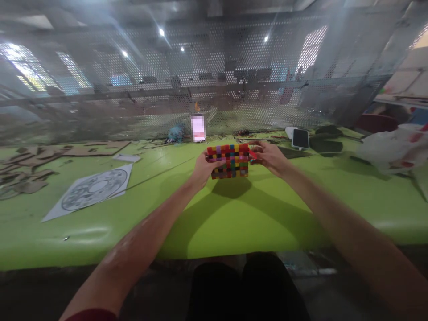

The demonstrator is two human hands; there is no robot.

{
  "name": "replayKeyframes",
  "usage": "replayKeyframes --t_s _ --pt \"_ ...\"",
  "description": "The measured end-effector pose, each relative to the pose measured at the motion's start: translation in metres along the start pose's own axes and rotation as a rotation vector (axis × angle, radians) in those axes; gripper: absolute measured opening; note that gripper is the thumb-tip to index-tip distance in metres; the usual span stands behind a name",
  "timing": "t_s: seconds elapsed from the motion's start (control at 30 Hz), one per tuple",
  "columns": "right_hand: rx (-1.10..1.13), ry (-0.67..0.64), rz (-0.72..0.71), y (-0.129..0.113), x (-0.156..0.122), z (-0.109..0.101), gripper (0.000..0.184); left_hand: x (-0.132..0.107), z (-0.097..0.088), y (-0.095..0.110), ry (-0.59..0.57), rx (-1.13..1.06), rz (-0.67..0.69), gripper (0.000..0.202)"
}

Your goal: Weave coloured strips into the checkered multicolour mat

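A small rectangular woven pouch, checked in red, yellow, blue, green, pink and black, is held up just over the green table. My left hand grips its left edge, with the thumb across the front. At the upper right corner my right hand has its fingers closed around a short red strip that sticks out from the pouch. Some of the right fingertips are blurred or hidden, and the back of the pouch is out of sight.
The green table carries cardboard scraps and a sheet with a printed circular pattern at left. A lit phone screen stands behind. At right are a dark-screened phone and a white plastic bag. Perforated metal closes the back.
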State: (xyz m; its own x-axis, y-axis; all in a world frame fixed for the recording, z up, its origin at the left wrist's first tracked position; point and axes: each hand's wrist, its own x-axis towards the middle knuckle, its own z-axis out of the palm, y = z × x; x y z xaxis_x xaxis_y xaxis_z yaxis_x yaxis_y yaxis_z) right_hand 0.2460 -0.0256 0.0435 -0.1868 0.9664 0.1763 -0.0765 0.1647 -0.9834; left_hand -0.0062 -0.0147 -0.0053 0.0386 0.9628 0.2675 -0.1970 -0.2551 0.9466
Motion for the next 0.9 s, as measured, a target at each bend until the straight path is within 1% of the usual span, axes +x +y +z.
replayKeyframes --t_s 0.07,0.13,0.27,0.33,0.4,0.47,0.53,0.6,0.67,0.77,0.9 --pt "0.049 0.033 -0.008 -0.002 0.0 -0.001 0.045 0.0 -0.001 0.0 0.019 -0.031 -0.05 0.055" --pt "0.087 0.038 -0.021 -0.003 -0.002 0.001 0.041 -0.002 0.0 0.0 0.014 -0.06 -0.087 0.053" --pt "0.094 -0.009 -0.052 -0.003 -0.006 0.008 0.041 -0.004 0.002 0.002 -0.034 -0.083 -0.093 0.05" --pt "0.083 -0.037 -0.058 -0.002 -0.007 0.012 0.038 -0.004 0.002 0.002 -0.051 -0.07 -0.053 0.048" --pt "0.068 -0.048 -0.056 -0.001 -0.007 0.016 0.037 -0.002 0.001 0.001 -0.027 -0.024 0.016 0.048" --pt "0.051 -0.043 -0.076 0.0 -0.008 0.018 0.036 0.0 -0.002 0.001 0.053 0.08 0.109 0.049" --pt "0.023 -0.035 -0.126 -0.001 -0.009 0.018 0.035 0.002 -0.005 0.001 0.139 0.202 0.203 0.048" --pt "-0.025 -0.038 -0.177 -0.004 -0.011 0.018 0.031 0.004 -0.008 0.003 0.185 0.278 0.266 0.042" --pt "-0.077 -0.076 -0.211 -0.006 -0.013 0.019 0.028 0.004 -0.01 0.004 0.199 0.281 0.286 0.035" --pt "-0.119 -0.178 -0.261 -0.011 -0.017 0.021 0.023 0.005 -0.012 0.008 0.213 0.288 0.302 0.026" --pt "-0.159 -0.264 -0.302 -0.015 -0.021 0.026 0.025 0.007 -0.017 0.011 0.237 0.374 0.377 0.016"
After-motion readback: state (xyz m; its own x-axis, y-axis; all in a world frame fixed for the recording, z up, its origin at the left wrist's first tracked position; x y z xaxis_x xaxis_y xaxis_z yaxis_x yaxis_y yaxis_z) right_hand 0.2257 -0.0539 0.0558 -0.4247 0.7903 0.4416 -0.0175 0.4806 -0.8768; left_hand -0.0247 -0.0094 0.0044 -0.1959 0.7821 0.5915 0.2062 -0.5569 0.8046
